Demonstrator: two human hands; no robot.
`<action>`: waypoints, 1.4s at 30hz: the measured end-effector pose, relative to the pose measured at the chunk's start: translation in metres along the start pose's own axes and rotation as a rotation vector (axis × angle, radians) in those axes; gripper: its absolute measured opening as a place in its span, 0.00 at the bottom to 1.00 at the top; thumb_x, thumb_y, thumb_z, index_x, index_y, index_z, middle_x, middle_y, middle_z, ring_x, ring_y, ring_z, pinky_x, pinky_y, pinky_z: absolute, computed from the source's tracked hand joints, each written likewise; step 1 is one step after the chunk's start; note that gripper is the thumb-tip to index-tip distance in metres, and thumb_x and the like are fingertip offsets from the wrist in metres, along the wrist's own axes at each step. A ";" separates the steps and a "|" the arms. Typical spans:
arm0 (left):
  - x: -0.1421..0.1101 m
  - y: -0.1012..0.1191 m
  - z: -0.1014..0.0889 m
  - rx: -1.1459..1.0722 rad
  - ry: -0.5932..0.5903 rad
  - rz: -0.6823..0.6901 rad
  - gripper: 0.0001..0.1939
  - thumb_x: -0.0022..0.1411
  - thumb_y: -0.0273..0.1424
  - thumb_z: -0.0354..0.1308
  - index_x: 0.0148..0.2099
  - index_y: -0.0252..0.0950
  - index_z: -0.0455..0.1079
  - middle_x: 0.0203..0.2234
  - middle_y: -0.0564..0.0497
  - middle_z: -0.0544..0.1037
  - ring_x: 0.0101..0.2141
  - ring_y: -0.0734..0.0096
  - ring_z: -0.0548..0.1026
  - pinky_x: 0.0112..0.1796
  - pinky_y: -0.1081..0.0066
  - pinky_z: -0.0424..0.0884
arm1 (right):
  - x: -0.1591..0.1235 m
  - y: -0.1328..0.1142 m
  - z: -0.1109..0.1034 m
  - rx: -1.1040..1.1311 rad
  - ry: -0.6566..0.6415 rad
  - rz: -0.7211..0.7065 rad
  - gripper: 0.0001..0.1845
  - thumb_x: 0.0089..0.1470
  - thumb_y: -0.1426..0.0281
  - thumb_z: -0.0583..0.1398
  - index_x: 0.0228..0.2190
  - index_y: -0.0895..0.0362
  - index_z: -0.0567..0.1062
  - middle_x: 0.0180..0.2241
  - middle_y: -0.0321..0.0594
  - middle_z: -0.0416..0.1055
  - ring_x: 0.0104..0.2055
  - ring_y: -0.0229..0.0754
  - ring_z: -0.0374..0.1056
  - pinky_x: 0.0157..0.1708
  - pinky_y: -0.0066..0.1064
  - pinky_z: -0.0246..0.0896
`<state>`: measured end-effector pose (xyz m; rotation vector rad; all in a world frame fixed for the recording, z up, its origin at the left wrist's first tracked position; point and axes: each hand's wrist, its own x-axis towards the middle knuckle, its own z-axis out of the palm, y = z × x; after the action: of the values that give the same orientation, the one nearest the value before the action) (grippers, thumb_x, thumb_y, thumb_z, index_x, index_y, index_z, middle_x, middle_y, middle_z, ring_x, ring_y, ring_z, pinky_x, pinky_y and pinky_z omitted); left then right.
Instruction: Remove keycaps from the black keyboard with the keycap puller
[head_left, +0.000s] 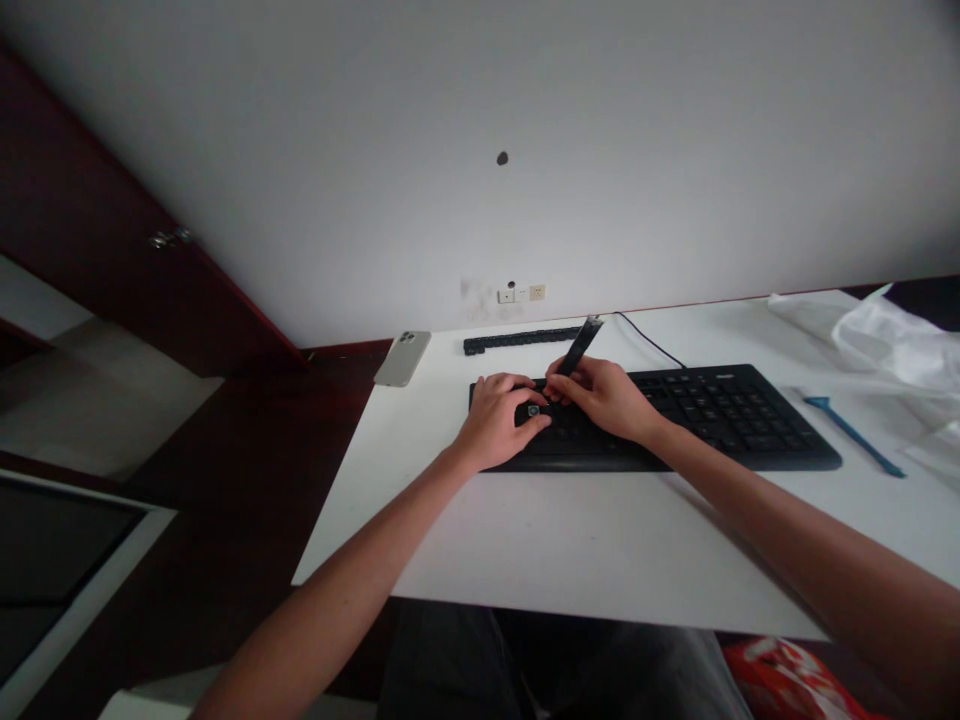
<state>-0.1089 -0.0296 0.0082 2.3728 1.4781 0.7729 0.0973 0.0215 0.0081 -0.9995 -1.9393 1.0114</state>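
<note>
Black keyboard (720, 420), left grip (495, 420) spread over its keys, apparently to steady it — right grip (600, 395) pinching a dark flat tool (580, 345) upright against them.

Both arms come into view bare: the left forearm (352, 570) and right forearm (787, 500) are long and slim, running down to uncovered hands, the left hand (495, 420) and right hand (600, 398). At the bottom of the view are dark grey trousers (562, 670), paler along the right thigh.
</note>
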 end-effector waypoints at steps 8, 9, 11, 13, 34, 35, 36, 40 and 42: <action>0.000 0.002 -0.002 -0.034 -0.034 -0.032 0.08 0.65 0.30 0.62 0.47 0.44 0.77 0.51 0.49 0.76 0.56 0.55 0.70 0.63 0.47 0.59 | 0.002 -0.001 0.000 0.082 0.007 0.122 0.18 0.61 0.53 0.61 0.39 0.55 0.75 0.32 0.42 0.80 0.29 0.44 0.75 0.32 0.36 0.73; 0.001 0.002 -0.002 -0.044 -0.041 -0.040 0.09 0.65 0.29 0.62 0.46 0.44 0.77 0.51 0.49 0.76 0.57 0.55 0.70 0.63 0.47 0.58 | 0.002 -0.001 0.001 0.091 0.007 0.131 0.18 0.60 0.53 0.61 0.39 0.55 0.75 0.32 0.43 0.80 0.29 0.44 0.75 0.32 0.36 0.73; 0.001 0.001 -0.003 -0.064 -0.049 -0.050 0.09 0.65 0.27 0.60 0.46 0.44 0.77 0.51 0.50 0.77 0.57 0.56 0.70 0.64 0.46 0.57 | 0.002 0.001 0.002 0.102 0.009 0.141 0.18 0.60 0.53 0.62 0.38 0.56 0.75 0.33 0.43 0.80 0.29 0.44 0.76 0.32 0.37 0.74; 0.002 0.001 -0.002 -0.078 -0.053 -0.056 0.11 0.65 0.26 0.59 0.46 0.45 0.77 0.51 0.50 0.77 0.57 0.57 0.70 0.65 0.46 0.56 | 0.001 0.002 0.003 0.121 0.018 0.148 0.18 0.60 0.53 0.62 0.38 0.56 0.75 0.33 0.44 0.80 0.30 0.45 0.76 0.34 0.38 0.75; 0.003 -0.003 0.015 0.040 0.131 -0.022 0.08 0.61 0.33 0.67 0.44 0.42 0.78 0.46 0.51 0.80 0.50 0.58 0.74 0.55 0.55 0.67 | -0.006 -0.021 -0.007 -0.295 -0.154 -0.100 0.15 0.63 0.60 0.59 0.44 0.55 0.80 0.31 0.39 0.79 0.31 0.44 0.73 0.34 0.34 0.65; 0.004 -0.003 0.016 0.043 0.131 -0.027 0.08 0.61 0.34 0.68 0.43 0.42 0.79 0.46 0.51 0.80 0.50 0.58 0.74 0.55 0.55 0.67 | -0.005 -0.020 -0.007 -0.288 -0.153 -0.098 0.15 0.63 0.60 0.59 0.44 0.55 0.80 0.31 0.39 0.79 0.31 0.44 0.73 0.34 0.34 0.65; 0.004 -0.003 0.016 0.043 0.132 -0.032 0.07 0.61 0.34 0.68 0.43 0.42 0.79 0.45 0.52 0.81 0.49 0.58 0.74 0.55 0.55 0.67 | -0.005 -0.019 -0.008 -0.268 -0.150 -0.092 0.15 0.63 0.60 0.59 0.43 0.55 0.80 0.31 0.39 0.79 0.31 0.44 0.73 0.34 0.34 0.66; 0.005 -0.002 0.015 0.029 0.143 -0.036 0.05 0.61 0.34 0.68 0.41 0.44 0.80 0.43 0.53 0.81 0.48 0.60 0.75 0.54 0.56 0.66 | -0.004 -0.012 -0.011 -0.056 -0.179 -0.024 0.16 0.62 0.57 0.60 0.42 0.55 0.79 0.36 0.41 0.79 0.33 0.45 0.73 0.31 0.35 0.69; 0.006 -0.001 0.014 0.022 0.146 -0.036 0.06 0.61 0.34 0.68 0.42 0.45 0.80 0.43 0.54 0.81 0.48 0.60 0.75 0.54 0.56 0.66 | -0.003 -0.008 -0.013 0.039 -0.204 -0.001 0.17 0.61 0.56 0.61 0.42 0.55 0.78 0.38 0.43 0.79 0.35 0.46 0.74 0.30 0.35 0.71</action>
<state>-0.0999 -0.0227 -0.0027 2.3427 1.5881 0.9435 0.1077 0.0197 0.0199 -0.9029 -2.0748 1.1847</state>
